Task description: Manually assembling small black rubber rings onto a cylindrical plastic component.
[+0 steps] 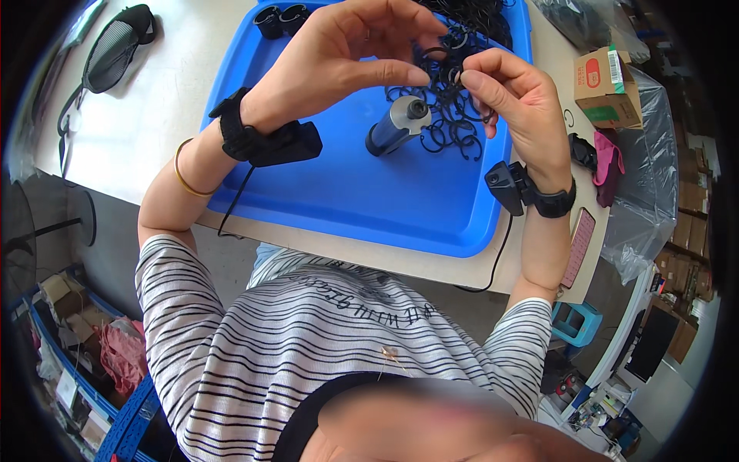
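Many loose black rings [452,109] are lying in a blue tray [331,189], its rim probably stopping them scattering, beside a cylinder [397,126]; above, we are holding our left hand [369,48], thumb and fingers apart, while whether our right hand [517,94] is pinching one is escaping us.

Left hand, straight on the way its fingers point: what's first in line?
Probably the black rings just ahead of it, then the right hand; one view leaves depth unclear.
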{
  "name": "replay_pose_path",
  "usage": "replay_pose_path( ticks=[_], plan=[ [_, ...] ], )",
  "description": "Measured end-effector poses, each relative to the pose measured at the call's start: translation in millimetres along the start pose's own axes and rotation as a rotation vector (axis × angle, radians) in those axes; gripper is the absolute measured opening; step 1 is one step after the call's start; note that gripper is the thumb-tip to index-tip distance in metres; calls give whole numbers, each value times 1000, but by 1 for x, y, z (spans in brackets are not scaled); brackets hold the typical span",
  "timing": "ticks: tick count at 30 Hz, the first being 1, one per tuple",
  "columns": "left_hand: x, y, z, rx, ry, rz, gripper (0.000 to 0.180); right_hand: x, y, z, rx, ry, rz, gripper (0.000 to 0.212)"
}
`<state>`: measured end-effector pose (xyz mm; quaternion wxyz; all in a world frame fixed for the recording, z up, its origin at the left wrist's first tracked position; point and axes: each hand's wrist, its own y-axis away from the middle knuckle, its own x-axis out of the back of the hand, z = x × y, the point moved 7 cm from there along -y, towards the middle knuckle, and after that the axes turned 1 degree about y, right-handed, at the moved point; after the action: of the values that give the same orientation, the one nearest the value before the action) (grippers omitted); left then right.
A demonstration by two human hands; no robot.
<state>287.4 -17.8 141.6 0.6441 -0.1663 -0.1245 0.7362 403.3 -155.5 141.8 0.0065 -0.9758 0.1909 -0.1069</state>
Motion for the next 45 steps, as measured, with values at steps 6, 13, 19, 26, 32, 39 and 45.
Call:
replay_pose_path(
  ticks=[6,13,19,26,32,39,45],
  plan=[
    [-9,-11,24,-688,-90,-397,46,-4,1,-1,-72,-13,-54,19],
    [-5,0,20,-244,-358,-271,41,-5,4,-2,-102,-67,-93,19],
    [-3,-9,19,-756,-316,-517,47,-8,4,-7,-73,-83,-104,19],
    [0,-9,23,-679,-147,-628,66,-8,3,-11,-13,-44,-101,18],
    [-20,3,37,-262,-314,-518,72,-7,6,-11,-17,-62,-108,18],
    [-10,3,12,-120,-297,-466,71,-9,5,-10,-19,-27,-87,18],
    [-10,3,7,-66,-307,-480,74,-9,5,-9,-23,-26,-80,19]
  ],
)
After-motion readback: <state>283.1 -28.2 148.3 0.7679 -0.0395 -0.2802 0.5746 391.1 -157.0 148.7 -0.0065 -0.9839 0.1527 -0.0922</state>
